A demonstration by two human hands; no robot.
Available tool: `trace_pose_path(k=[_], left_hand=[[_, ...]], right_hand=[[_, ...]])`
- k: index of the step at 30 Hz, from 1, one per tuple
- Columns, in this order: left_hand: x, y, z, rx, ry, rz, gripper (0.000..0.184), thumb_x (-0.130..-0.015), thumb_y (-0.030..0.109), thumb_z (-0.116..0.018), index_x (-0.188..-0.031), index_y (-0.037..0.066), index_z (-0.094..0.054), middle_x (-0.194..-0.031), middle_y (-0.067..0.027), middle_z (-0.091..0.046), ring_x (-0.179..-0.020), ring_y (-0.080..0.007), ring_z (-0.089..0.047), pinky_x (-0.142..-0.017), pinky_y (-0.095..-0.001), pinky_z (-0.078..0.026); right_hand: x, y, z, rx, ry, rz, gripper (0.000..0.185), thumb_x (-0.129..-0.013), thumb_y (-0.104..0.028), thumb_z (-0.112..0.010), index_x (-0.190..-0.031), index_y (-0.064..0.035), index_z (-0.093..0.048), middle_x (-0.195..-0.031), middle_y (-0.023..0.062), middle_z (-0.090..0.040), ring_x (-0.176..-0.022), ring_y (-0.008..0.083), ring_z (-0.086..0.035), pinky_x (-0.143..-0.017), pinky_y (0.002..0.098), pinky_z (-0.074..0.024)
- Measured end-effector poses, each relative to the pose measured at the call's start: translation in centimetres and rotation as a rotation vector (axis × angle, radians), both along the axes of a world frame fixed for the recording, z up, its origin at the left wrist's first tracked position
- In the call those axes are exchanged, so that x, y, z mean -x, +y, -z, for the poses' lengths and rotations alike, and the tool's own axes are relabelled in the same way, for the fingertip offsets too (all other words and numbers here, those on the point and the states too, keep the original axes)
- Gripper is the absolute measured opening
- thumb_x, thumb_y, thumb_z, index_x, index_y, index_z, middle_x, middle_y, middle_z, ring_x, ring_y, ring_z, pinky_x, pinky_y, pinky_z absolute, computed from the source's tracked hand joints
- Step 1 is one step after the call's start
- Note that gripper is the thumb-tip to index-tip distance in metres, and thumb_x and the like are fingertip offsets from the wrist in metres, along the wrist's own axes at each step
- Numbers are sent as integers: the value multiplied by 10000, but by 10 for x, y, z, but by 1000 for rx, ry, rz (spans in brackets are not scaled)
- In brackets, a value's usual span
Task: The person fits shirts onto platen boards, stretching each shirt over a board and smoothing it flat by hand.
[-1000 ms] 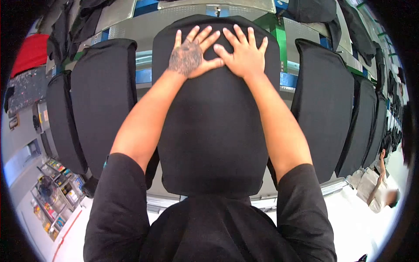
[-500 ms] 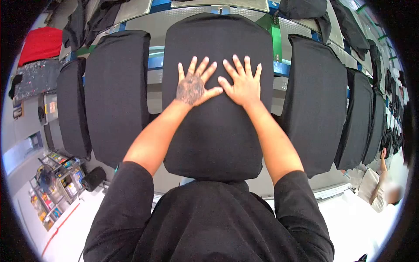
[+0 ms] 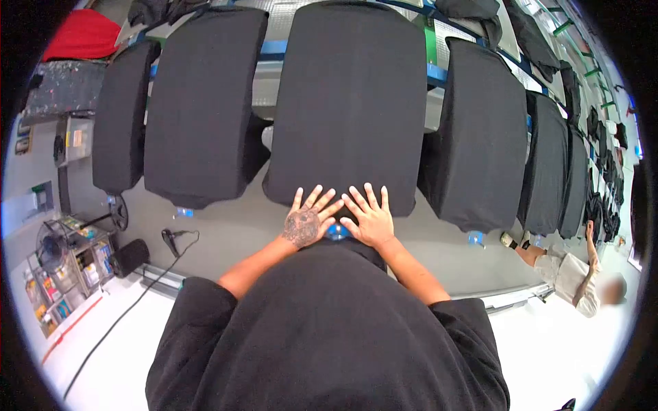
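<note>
A black cloth [image 3: 349,103] is stretched smooth over the middle board in front of me. My left hand [image 3: 307,218], tattooed on its back, lies with spread fingers at the cloth's near edge. Beside it my right hand [image 3: 371,216] also has its fingers spread, their tips on the same edge. The two thumbs are close together. Neither hand grips anything. A small blue part [image 3: 337,231] shows between the palms, below the board's near end.
Similar cloth-covered boards stand left [image 3: 202,103] and right [image 3: 480,137]. A red cloth [image 3: 83,34] lies at the far left, above a shelf rack [image 3: 72,267] with a fan [image 3: 52,248]. Another person [image 3: 572,274] is at the right. A cable [image 3: 127,312] hangs lower left.
Both my hands have slid toward me, from the far part of the black cloth to its near edge, fingers still spread. The view has shifted, showing more floor below the boards.
</note>
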State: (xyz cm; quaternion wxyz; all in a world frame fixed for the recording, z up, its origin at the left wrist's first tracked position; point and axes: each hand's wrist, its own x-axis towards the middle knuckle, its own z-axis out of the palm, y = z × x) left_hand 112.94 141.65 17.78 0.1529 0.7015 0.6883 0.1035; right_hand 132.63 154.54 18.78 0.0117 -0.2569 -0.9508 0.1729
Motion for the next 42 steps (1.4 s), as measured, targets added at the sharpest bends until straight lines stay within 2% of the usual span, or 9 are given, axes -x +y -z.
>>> trace_pose_path(k=[5,10,14,15,20,21,26,34,42], left_hand=[[-6,-27,-2,-46,-5,-30,493,-996,315,-544,-1484,271,-495,-1623,-41,-315,-1510,-294,-231,-1191,-620,-150],[-5,-20,-14,-200,-21,-28,458,-884,305,-673,-1318,165,-622,-1452,-119,-494,-1399,-304,-391,-1152,-548,-294],[1,16,-40,-41,-147,-7,393,-805,266,-741,-1138,88,-634,-1229,-134,-572,-1212,-307,-526,-1050,-464,-413],[2,25,-44,61,-115,18,367,-819,270,-733,-1112,77,-623,-1208,-139,-585,-1172,-317,-556,-1014,-443,-445],[6,68,2,187,-221,-26,242,-902,198,-624,-1112,78,-621,-1086,-183,-690,-1078,-319,-660,-921,-443,-514],[11,73,2,189,-311,-106,232,-917,197,-599,-1117,85,-632,-1085,-182,-696,-1074,-325,-662,-916,-452,-514],[13,70,1,225,-436,-141,226,-874,168,-565,-1036,80,-695,-1048,-179,-716,-1014,-366,-675,-871,-477,-527],[19,1,-2,-32,-292,62,279,-860,280,-655,-1081,123,-717,-1096,-89,-666,-1117,-291,-610,-964,-439,-460],[85,-75,38,189,-433,-631,401,-868,406,-674,-1111,87,-682,-1076,-142,-708,-1034,-329,-672,-894,-429,-516]], right_hand=[[-35,-19,-1,-12,-13,-78,530,-944,-368,-581,-1440,-186,-535,-1528,35,-465,-1482,281,-316,-1211,572,-147],[-28,-22,-1,-208,7,-85,522,-831,-214,-661,-1343,-157,-580,-1425,50,-532,-1383,284,-430,-1142,539,-297],[14,-5,-9,27,-168,95,244,-691,-184,-718,-901,-94,-632,-1293,122,-570,-1230,302,-507,-964,461,-429],[20,1,-9,52,-65,133,186,-669,-144,-696,-787,-68,-574,-1125,153,-640,-1050,331,-594,-836,444,-485],[26,54,27,611,36,341,101,-771,-112,-618,-826,-35,-582,-765,188,-647,-731,385,-629,-696,431,-523],[31,53,20,700,75,501,119,-805,-106,-602,-895,-35,-636,-846,207,-676,-810,374,-658,-760,428,-532],[43,26,4,416,-51,417,300,-794,-126,-544,-1026,-72,-727,-1050,231,-702,-1019,389,-672,-890,455,-535],[-6,-16,-7,227,36,231,316,-779,-201,-652,-1046,-45,-715,-954,145,-668,-942,330,-664,-849,429,-542],[-124,-18,46,641,25,753,305,-815,-253,-664,-983,-3,-714,-902,186,-733,-847,330,-706,-802,392,-550]])
